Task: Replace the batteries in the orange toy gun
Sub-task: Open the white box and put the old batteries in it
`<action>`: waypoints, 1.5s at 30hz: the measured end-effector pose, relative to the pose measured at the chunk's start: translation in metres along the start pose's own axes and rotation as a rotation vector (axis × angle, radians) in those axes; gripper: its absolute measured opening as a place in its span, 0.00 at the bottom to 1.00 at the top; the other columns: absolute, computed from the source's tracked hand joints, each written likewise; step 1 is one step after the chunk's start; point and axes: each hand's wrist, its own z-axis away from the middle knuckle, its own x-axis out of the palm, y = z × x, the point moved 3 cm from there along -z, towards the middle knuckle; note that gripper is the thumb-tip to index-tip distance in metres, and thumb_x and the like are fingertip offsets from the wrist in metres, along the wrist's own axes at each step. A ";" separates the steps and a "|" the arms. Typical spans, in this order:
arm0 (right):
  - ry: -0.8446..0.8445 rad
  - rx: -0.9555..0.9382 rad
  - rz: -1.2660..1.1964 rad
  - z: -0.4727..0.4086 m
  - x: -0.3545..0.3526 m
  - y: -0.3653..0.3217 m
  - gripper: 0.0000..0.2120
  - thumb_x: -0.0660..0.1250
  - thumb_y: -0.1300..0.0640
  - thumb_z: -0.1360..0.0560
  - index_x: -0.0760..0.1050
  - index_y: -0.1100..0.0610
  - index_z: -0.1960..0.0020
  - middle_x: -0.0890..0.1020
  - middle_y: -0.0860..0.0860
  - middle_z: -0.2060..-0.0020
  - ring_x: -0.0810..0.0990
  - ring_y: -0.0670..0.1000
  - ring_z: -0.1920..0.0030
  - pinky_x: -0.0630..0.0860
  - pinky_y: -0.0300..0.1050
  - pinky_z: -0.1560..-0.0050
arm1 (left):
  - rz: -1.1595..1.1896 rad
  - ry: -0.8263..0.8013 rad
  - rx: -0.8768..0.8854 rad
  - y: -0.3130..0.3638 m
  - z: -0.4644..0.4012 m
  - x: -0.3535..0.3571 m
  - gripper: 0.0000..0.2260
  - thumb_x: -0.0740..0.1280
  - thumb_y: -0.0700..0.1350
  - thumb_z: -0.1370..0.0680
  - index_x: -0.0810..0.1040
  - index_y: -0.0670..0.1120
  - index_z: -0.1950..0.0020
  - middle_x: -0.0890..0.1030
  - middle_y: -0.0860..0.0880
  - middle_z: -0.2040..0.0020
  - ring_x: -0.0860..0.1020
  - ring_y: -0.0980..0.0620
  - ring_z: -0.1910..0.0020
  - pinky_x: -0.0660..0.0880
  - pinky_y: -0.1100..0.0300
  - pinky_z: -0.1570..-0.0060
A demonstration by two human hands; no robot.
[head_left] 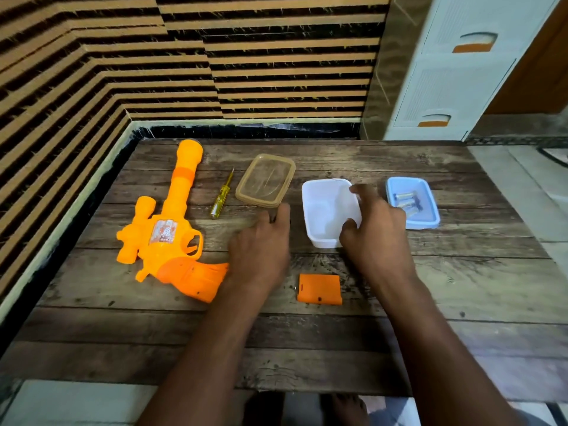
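Observation:
The orange toy gun point(172, 229) lies flat at the table's left, barrel pointing away and grip toward me. Its detached orange battery cover point(319, 289) lies between my forearms. My left hand point(261, 241) is right of the grip, knuckles up, fingers curled round a small dark object at their tips; it could be a battery. My right hand point(375, 229) hangs over the right rim of the empty white container point(319, 210), fingers loosely spread and holding nothing. A blue tray point(425, 210) at the right holds several batteries point(405, 201).
A yellow-handled screwdriver point(222, 195) lies beside the gun barrel. A clear brown-rimmed container point(266, 181) sits behind my left hand. The wooden table point(461, 287) meets a striped wall at the left and back. A white drawer cabinet point(455, 72) stands at the back right.

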 end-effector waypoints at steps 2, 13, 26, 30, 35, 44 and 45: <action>-0.014 0.019 -0.039 0.000 -0.001 0.000 0.32 0.61 0.70 0.24 0.69 0.53 0.22 0.83 0.60 0.42 0.71 0.53 0.53 0.66 0.35 0.60 | 0.041 0.002 -0.007 -0.001 0.000 -0.001 0.18 0.59 0.44 0.17 0.59 0.50 0.29 0.76 0.43 0.38 0.80 0.35 0.48 0.65 0.49 0.61; -0.030 0.026 -0.053 -0.002 0.000 0.003 0.27 0.65 0.65 0.24 0.74 0.55 0.26 0.82 0.60 0.41 0.77 0.54 0.51 0.73 0.41 0.51 | 0.001 -0.009 -0.050 0.005 -0.004 -0.001 0.16 0.58 0.44 0.15 0.63 0.46 0.27 0.82 0.41 0.47 0.82 0.37 0.51 0.66 0.50 0.62; 0.014 0.011 -0.116 -0.004 -0.008 0.008 0.18 0.65 0.65 0.24 0.82 0.59 0.36 0.84 0.51 0.59 0.79 0.50 0.57 0.71 0.34 0.58 | 0.138 0.165 0.130 0.044 -0.003 -0.030 0.13 0.54 0.54 0.14 0.67 0.49 0.32 0.81 0.44 0.48 0.81 0.38 0.55 0.70 0.51 0.64; 0.030 -0.005 -0.142 -0.005 -0.008 0.011 0.14 0.68 0.64 0.23 0.83 0.59 0.39 0.89 0.55 0.52 0.86 0.55 0.48 0.75 0.39 0.52 | 0.085 0.138 0.117 0.054 -0.005 -0.025 0.08 0.61 0.50 0.15 0.71 0.51 0.37 0.77 0.44 0.52 0.78 0.41 0.53 0.65 0.53 0.64; 0.028 -0.006 -0.147 -0.006 -0.008 0.013 0.16 0.68 0.64 0.22 0.83 0.58 0.36 0.88 0.54 0.49 0.86 0.52 0.48 0.71 0.26 0.61 | 0.149 0.078 0.132 0.054 -0.006 -0.020 0.08 0.63 0.49 0.16 0.75 0.50 0.38 0.75 0.44 0.49 0.74 0.42 0.45 0.68 0.51 0.60; 0.020 -0.012 -0.140 -0.004 -0.009 0.011 0.14 0.67 0.65 0.22 0.84 0.60 0.39 0.88 0.56 0.52 0.86 0.54 0.52 0.75 0.37 0.58 | 0.217 0.100 0.186 0.051 -0.006 -0.016 0.17 0.58 0.46 0.16 0.71 0.57 0.28 0.71 0.49 0.42 0.68 0.45 0.40 0.67 0.46 0.43; 0.019 -0.014 -0.140 -0.004 -0.009 0.012 0.14 0.67 0.65 0.22 0.84 0.59 0.39 0.88 0.56 0.52 0.86 0.54 0.51 0.76 0.37 0.57 | 0.228 0.093 0.184 0.051 -0.006 -0.015 0.18 0.58 0.46 0.16 0.70 0.58 0.27 0.70 0.50 0.41 0.67 0.45 0.39 0.67 0.45 0.43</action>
